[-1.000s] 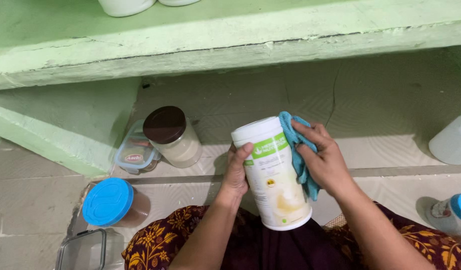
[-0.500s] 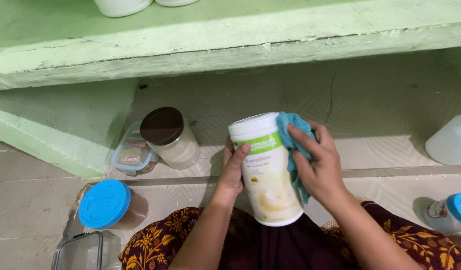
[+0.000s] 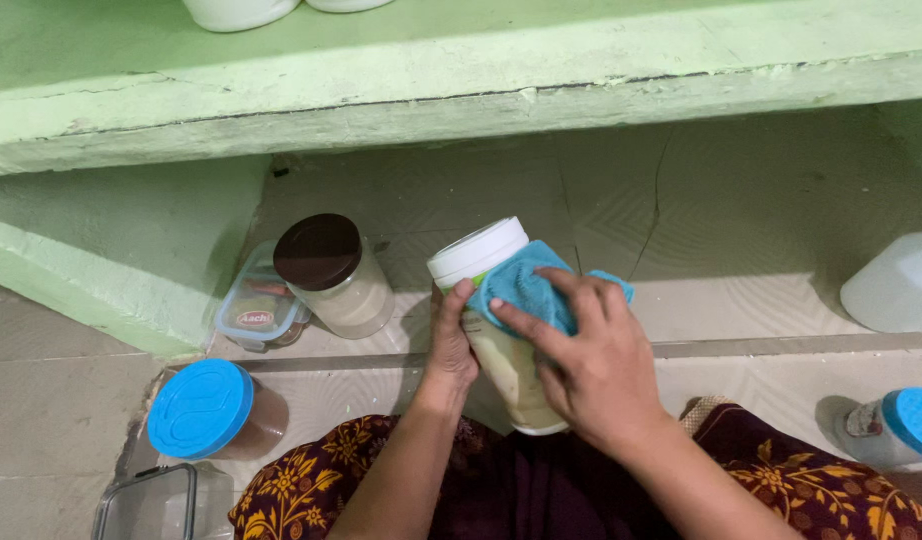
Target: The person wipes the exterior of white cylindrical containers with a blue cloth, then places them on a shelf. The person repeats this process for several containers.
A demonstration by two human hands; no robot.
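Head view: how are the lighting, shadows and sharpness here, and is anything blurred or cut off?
Head view: soft, even light, no glare; faint shadows under the green ledge and beside the brown-lid jar. The white canister, blue cloth, left hand and right hand look sharp, with no evident motion blur. The blue-lid jar is whole; the clear box and white jug are cropped by the frame edges.

A pale green painted shelf (image 3: 461, 90) with chipped edges overhung a cream tiled floor (image 3: 741, 230), cracked and dimly lit beneath.

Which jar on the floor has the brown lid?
The clear jar beside the small food box; the other floor jars have blue lids.
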